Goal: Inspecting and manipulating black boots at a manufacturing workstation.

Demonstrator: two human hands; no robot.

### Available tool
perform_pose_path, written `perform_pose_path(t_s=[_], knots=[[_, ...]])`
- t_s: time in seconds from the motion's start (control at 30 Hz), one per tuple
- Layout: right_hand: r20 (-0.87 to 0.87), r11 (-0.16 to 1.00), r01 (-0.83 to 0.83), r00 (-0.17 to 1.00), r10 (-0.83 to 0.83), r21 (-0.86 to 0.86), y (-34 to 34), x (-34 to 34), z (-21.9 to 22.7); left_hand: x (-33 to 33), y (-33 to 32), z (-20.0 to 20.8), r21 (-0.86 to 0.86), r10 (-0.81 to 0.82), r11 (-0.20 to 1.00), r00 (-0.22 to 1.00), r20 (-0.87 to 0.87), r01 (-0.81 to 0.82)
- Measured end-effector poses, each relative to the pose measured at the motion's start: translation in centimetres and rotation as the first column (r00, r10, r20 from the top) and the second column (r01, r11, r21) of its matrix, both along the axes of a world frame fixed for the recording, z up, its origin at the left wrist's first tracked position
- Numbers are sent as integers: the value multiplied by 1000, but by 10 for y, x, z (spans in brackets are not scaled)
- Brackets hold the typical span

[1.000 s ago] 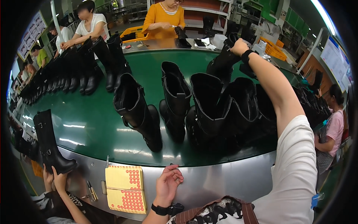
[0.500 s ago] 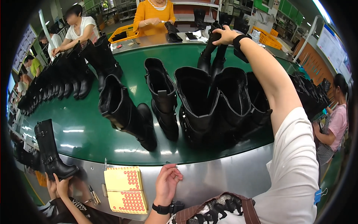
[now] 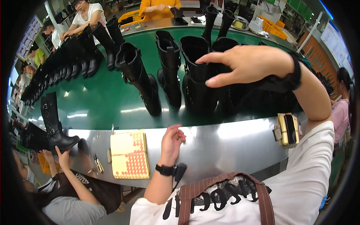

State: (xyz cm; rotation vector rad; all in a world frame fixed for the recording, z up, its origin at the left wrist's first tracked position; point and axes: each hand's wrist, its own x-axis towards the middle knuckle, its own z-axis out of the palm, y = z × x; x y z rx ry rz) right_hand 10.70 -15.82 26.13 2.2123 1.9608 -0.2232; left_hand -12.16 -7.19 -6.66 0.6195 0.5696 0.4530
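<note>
My right hand (image 3: 247, 67) reaches over a group of tall black boots, thumb and forefinger spread with nothing between them. Its fingertips overlap the top of a black boot (image 3: 195, 78); I cannot tell whether they touch it. My left hand (image 3: 173, 144) hovers over the metal table edge (image 3: 202, 150), its fingers loosely bent and nothing seen in them. To the left of that group stand a second boot (image 3: 168, 71) and a third, leaning boot (image 3: 138, 78) with buckled straps. Farther back, a pair of boots (image 3: 209, 24) stands upright. My right hand and forearm hide other boots behind them.
Yellow sticker sheets (image 3: 129, 155) with red round labels lie left of my left hand. A second sheet stack (image 3: 288, 129) with a dark object on top lies at right. A co-worker at left holds a boot (image 3: 54, 123). More boots (image 3: 71, 60) line the green surface (image 3: 97, 97).
My right hand has let go of the boot at the far side and come back nearer to me. My left hand keeps much the same pose. The whole view has shifted.
</note>
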Motion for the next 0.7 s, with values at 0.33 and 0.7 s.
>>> perform_pose_path(t_s=[0.33, 0.7], knots=[[119, 817, 3, 989, -88, 577, -12, -23, -45, 12, -28, 31, 658, 27, 749, 990, -141, 73], [-196, 828, 176, 977, -81, 533, -214, -89, -22, -12, -106, 81, 931, -1, 356, 997, -83, 77]])
